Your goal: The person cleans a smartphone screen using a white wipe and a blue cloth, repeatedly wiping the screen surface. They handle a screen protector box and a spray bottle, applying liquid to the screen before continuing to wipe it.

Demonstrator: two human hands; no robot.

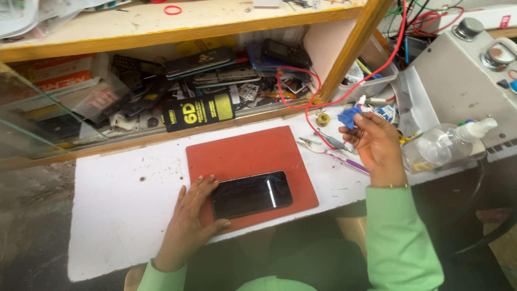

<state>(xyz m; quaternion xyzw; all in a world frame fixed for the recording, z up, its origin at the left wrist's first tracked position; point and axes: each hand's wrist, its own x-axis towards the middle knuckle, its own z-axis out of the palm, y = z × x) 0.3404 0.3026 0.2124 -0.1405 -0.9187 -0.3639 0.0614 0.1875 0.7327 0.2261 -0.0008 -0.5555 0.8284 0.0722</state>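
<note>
On the red mat (253,156) lies a dark phone (251,194), screen up, the rubbery pad likely there to keep it from sliding. Her left hand (189,221) rests flat and open against its near end, steadying it. Off to the side, the right hand (374,143) is raised, fingers pinching a blue cloth (349,116). Tweezers (329,154) and a spray bottle (444,144) sit nearby, within reach.

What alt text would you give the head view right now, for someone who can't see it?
Seen from above, the left hand steadies a dark smartphone lying on a red mat on a white worktop. The right hand holds a blue cloth near a clear spray bottle.
</note>
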